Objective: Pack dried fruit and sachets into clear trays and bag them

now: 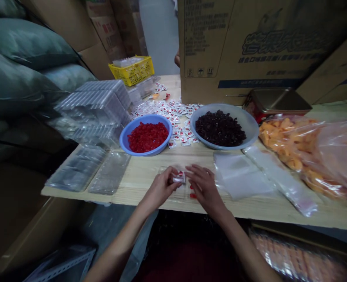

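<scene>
My left hand [162, 187] pinches a small white sachet [179, 177] with a red print between thumb and fingertips, at the front middle of the table. Close on its right is my right hand [204, 187], fingers stretched and apart, the tips near the sachet's edge; whether they touch it I cannot tell. Small red pieces [192, 195] lie under and beside the right fingers. Beneath both hands is a clear plastic tray [177, 192], partly hidden. Beyond it stand a blue bowl [125, 144] of red pieces and a pale bowl [253, 131] of dark pieces, with many loose sachets [176, 113] between.
Stacked clear plastic boxes [98, 102] and flat trays [108, 172] occupy the left. On the right are clear plastic bags [238, 176], a bag of orange pieces [296, 145] and a tin [279, 102]. A large carton [238, 51] and a yellow basket [136, 72] stand behind.
</scene>
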Motion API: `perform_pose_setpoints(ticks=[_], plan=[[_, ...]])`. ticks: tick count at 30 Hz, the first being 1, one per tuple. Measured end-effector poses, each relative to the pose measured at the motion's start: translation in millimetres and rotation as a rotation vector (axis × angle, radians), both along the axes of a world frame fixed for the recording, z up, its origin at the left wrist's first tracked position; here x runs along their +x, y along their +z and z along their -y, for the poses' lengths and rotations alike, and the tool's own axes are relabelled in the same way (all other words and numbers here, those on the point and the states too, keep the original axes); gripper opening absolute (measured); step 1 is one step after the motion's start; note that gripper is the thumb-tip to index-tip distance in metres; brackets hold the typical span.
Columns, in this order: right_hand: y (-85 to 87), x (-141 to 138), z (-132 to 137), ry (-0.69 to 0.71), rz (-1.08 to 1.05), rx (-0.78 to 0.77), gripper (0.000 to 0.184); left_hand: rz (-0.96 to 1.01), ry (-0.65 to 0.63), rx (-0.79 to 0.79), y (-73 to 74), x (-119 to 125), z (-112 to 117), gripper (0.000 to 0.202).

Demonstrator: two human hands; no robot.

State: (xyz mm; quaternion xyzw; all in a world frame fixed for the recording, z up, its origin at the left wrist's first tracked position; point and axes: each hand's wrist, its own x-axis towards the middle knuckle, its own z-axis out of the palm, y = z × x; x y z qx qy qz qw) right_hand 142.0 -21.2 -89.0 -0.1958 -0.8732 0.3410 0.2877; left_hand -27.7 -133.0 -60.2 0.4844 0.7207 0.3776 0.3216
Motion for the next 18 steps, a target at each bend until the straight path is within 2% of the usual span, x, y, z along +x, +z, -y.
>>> perform_pose_setpoints(ticks=[2, 5, 9, 11, 14, 16, 18], plan=[[-14.4, 2, 12, 0.073, 0.122, 0.098, 0.046, -0.010, 0.004, -0.032, -8.2, 8, 17, 0.015], [-32.0, 1, 16, 0.104, 0.190, 0.149, 0.045, -0.162, 0.025, -0.009, -19.6, 20, 24, 0.011], [-38.3, -2, 20, 0.095, 0.195, 0.143, 0.039, -0.405, 0.119, 0.097, -35.8, 26, 21, 0.012], [-32.8, 2, 26, 0.058, 0.174, 0.139, 0.039, -0.481, 0.157, 0.166, -42.3, 27, 22, 0.012], [-13.6, 21, 24, -0.025, 0.097, 0.161, 0.039, -0.545, 0.210, 0.317, -44.7, 25, 30, 0.016], [6.1, 49, 5, -0.163, 0.022, 0.193, 0.038, -0.560, 0.277, 0.387, -42.2, 17, 40, 0.025], [30.0, 94, -32, -0.417, -0.072, 0.233, 0.036, -0.561, 0.327, 0.402, -38.2, 3, 51, 0.033]])
